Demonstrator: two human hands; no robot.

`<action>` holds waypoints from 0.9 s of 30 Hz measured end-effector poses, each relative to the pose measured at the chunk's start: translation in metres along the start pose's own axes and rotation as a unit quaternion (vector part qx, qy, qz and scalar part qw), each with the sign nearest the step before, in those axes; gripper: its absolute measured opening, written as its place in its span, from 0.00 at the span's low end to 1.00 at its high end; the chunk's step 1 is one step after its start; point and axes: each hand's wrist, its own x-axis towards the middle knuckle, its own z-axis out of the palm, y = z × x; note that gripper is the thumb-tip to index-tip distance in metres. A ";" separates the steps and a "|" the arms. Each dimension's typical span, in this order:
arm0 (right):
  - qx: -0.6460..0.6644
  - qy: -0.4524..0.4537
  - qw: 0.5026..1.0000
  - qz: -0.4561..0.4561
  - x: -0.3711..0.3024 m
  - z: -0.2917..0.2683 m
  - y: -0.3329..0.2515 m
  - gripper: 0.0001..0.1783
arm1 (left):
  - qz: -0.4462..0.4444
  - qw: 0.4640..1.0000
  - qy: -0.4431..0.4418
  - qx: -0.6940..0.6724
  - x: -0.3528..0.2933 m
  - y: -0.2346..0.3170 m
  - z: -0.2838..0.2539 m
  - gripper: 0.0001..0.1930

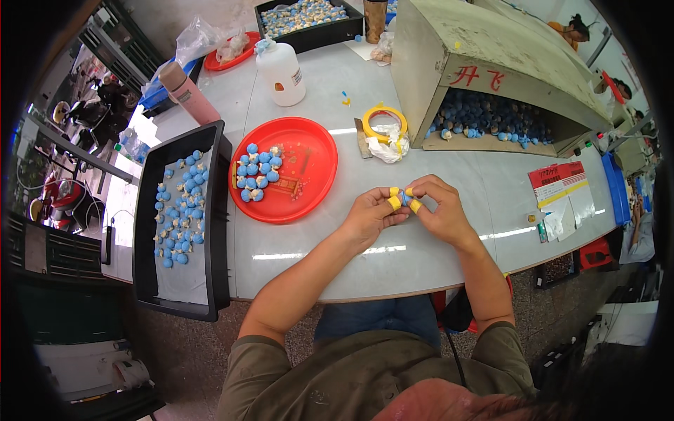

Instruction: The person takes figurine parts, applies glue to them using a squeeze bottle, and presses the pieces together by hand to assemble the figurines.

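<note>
Over the grey table [330, 266], my left hand [372, 216] and my right hand [444, 210] meet fingertip to fingertip. Between them they pinch a small blue piece [405, 199], mostly covered by the fingers. Yellow tape wraps the thumb and index tips of both hands. Left of my hands lies a round red plate [309, 193] with several small blue-and-cream balls [254, 168] grouped on its left side. A black tray [220, 231] farther left carries many more such pieces on a pale sheet.
Beyond my hands are a yellow tape roll [382, 116] and crumpled white plastic [387, 149]. A white bottle [282, 77] and pink flask [189, 97] stand at the back left. A metal box [449, 56] full of blue pieces is at the right, near a red-and-yellow card [557, 181].
</note>
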 end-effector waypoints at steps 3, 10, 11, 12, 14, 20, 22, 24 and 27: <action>-0.002 -0.004 1.000 0.001 0.000 0.000 0.002 0.14 | 0.007 1.000 0.002 0.007 -0.001 0.000 0.001 0.12; -0.042 -0.016 0.998 -0.038 0.002 -0.005 0.006 0.13 | 0.007 1.000 0.002 0.012 0.001 0.000 0.003 0.11; -0.043 -0.016 0.998 -0.038 0.003 -0.004 0.004 0.13 | 0.004 1.000 0.002 0.012 0.001 0.000 0.003 0.11; -0.038 0.000 0.999 -0.016 0.004 -0.001 -0.001 0.12 | 0.004 1.000 0.001 0.012 0.001 0.001 0.002 0.11; -0.036 0.015 0.999 0.005 0.005 0.001 -0.004 0.12 | -0.007 1.000 -0.022 -0.014 0.000 0.002 -0.002 0.12; 0.174 -0.049 0.955 0.237 0.002 0.009 0.013 0.11 | -0.023 1.000 0.006 0.018 0.000 0.004 0.001 0.13; 0.208 -0.021 0.939 0.272 0.002 0.013 0.011 0.11 | -0.029 1.000 0.009 0.005 -0.003 0.007 0.003 0.13; 0.193 -0.025 0.941 0.277 0.000 0.017 0.015 0.11 | -0.036 0.999 0.015 -0.007 -0.005 0.009 0.004 0.13; 0.188 -0.021 0.940 0.284 -0.002 0.023 0.012 0.12 | -0.041 0.999 0.023 0.018 -0.006 0.010 0.006 0.12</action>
